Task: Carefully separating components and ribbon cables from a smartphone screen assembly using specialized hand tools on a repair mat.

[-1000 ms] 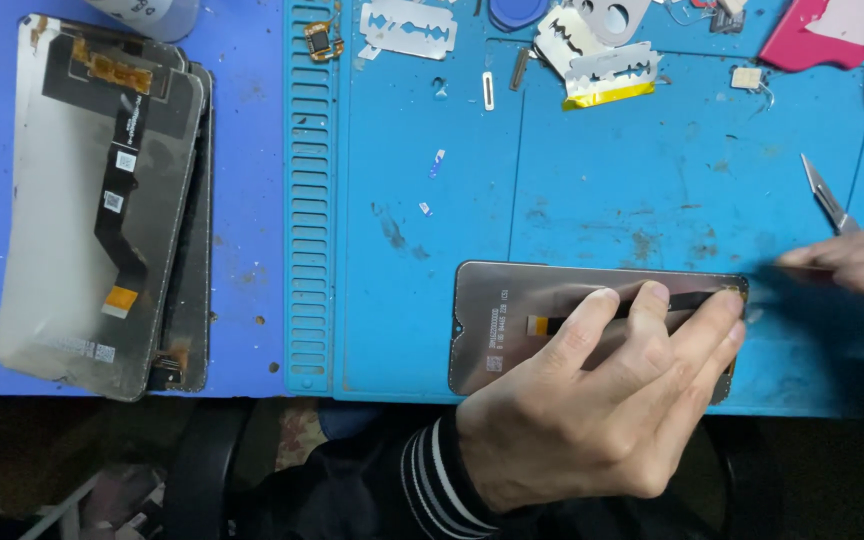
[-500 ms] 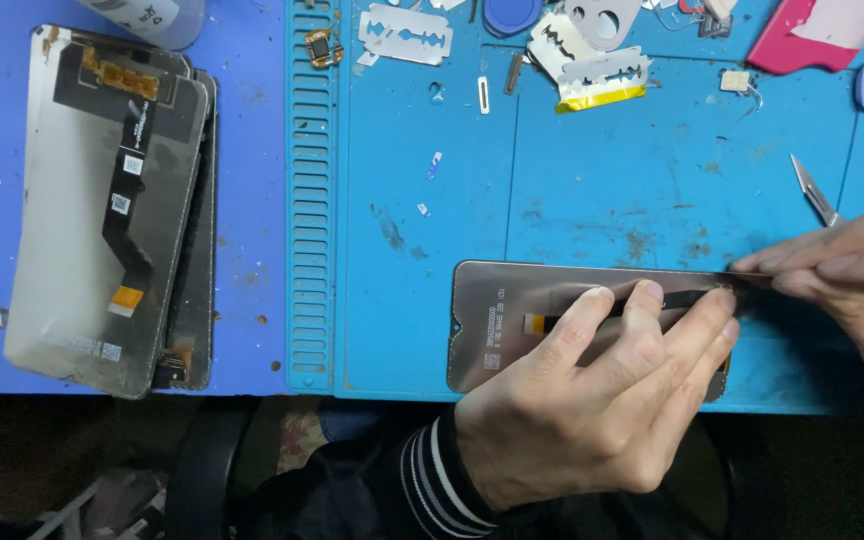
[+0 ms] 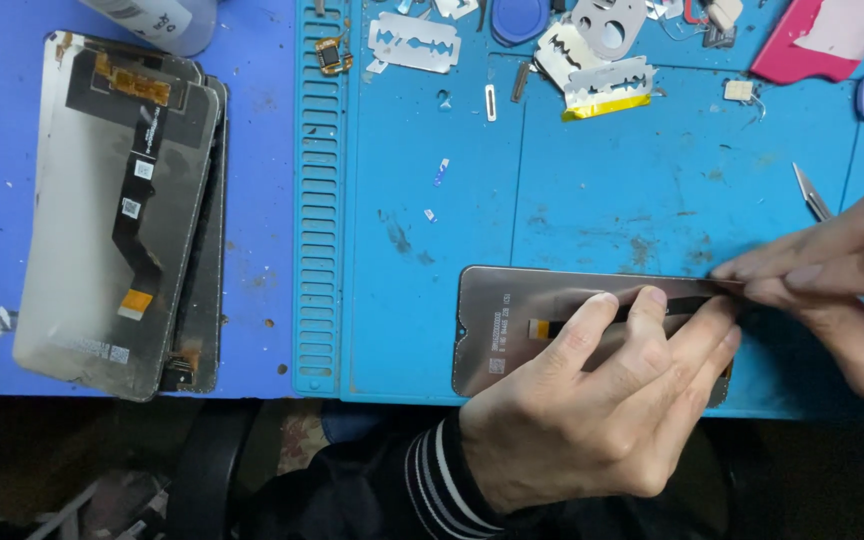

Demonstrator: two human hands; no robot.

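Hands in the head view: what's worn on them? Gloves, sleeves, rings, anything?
Both hands are bare: no gloves, and no rings or watch show. The left hand comes out of a dark sleeve whose knit cuff has thin white stripes. The right hand enters from the right edge; its wrist is cut off by the frame, so no sleeve can be seen there. Fingernails are short and unpainted.

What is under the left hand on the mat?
The left hand presses down a phone screen panel lying on the blue mat. The panel's right portion is hidden under the fingers.

Both hands (image 3: 592,420) (image 3: 842,290) press a phone screen (image 3: 512,330) (face down).
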